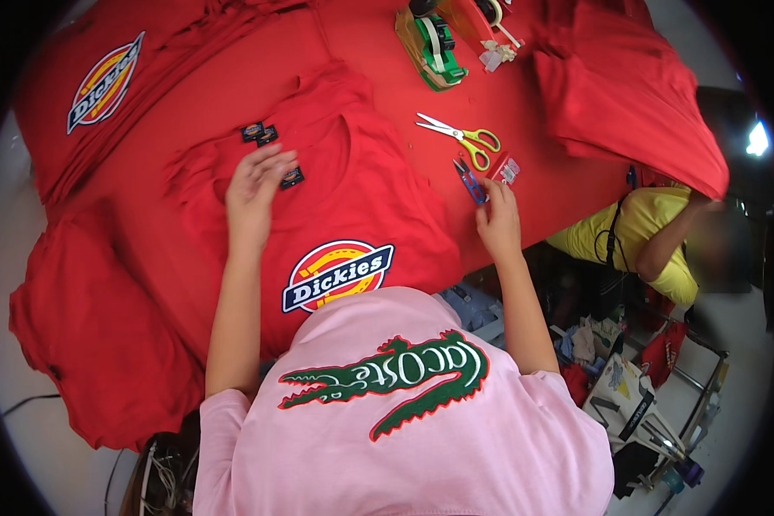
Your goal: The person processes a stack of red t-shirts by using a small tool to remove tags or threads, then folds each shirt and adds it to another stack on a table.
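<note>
In the head view, a red shirt (396, 202) lies on the worktop (378, 47). Over the shirt, the left hand (253, 183) is loosely open, empty; right of the shirt, the right hand (500, 218) curls beside blue snips (468, 179), grip unclear.

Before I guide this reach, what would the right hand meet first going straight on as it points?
First, most likely, the small flat red-and-white packet just ahead of the right hand; the yellow-handled metal scissors lie beyond. Depth leaves contact unclear.
</note>
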Available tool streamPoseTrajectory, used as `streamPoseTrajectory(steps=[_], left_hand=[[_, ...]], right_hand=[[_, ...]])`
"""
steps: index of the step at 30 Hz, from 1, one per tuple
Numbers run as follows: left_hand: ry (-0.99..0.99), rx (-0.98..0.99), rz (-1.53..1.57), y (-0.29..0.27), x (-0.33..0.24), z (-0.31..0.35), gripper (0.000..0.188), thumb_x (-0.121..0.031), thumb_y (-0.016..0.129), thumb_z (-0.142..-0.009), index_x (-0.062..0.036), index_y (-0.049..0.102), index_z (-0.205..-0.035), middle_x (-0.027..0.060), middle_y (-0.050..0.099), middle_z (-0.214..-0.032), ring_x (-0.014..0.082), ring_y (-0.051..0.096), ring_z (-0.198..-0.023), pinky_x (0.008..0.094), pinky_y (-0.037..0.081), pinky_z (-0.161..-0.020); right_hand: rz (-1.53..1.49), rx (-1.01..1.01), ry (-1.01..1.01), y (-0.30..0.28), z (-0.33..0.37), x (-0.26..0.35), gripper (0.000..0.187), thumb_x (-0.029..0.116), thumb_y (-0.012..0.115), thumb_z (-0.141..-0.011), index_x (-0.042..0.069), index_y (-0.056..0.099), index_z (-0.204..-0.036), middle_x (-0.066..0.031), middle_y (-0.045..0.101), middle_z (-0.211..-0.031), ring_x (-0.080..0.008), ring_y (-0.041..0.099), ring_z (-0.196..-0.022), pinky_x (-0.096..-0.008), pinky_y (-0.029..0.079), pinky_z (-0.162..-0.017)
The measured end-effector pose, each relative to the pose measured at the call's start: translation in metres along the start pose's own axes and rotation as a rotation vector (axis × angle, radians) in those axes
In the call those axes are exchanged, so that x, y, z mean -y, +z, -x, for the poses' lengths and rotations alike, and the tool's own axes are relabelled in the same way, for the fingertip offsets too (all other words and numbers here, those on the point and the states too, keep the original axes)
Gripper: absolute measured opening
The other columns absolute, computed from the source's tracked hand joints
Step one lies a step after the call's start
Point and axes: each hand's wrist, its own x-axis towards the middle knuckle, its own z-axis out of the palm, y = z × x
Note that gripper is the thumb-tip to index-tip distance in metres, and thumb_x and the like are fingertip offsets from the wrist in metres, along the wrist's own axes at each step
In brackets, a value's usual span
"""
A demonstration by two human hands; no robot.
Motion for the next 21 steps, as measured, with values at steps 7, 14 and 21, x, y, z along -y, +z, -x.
streamPoseTrajectory(steps=[7,14,21], left_hand=[[-0.019,-0.508,-0.016,-0.104,-0.005,0.110,0.022,-0.009,0.063,-0.102,0.0005,0.063,-0.122,0.0137,0.072,-0.113,0.0191,0.070,-0.103,0.0301,0.053,-0.095],[-0.025,-0.815,0.019,-0.126,0.022,0.224,0.019,-0.011,0.065,-0.101,-0.0022,0.064,-0.118,0.0098,0.072,-0.110,0.0160,0.069,-0.098,0.0278,0.053,-0.088],[-0.087,-0.868,-0.036,-0.090,0.014,0.275,0.017,-0.011,0.065,-0.101,-0.0038,0.064,-0.116,0.0089,0.072,-0.108,0.0142,0.069,-0.096,0.0269,0.053,-0.086]], right_hand=[[0.430,-0.046,-0.301,-0.009,-0.022,-0.078,0.062,-0.003,0.067,-0.080,0.017,0.058,-0.138,-0.0114,0.051,-0.150,-0.0346,0.051,-0.134,-0.0485,0.050,-0.102],[-0.151,-0.129,-0.173,-0.039,-0.100,-0.050,0.068,0.011,0.080,-0.075,0.013,0.054,-0.138,-0.0119,0.062,-0.134,-0.0276,0.062,-0.122,-0.0391,0.055,-0.090],[-0.541,-0.139,-0.122,-0.010,-0.275,-0.012,0.063,0.012,0.072,-0.076,0.007,0.055,-0.137,-0.0150,0.072,-0.104,-0.0292,0.071,-0.099,-0.0396,0.055,-0.090]])
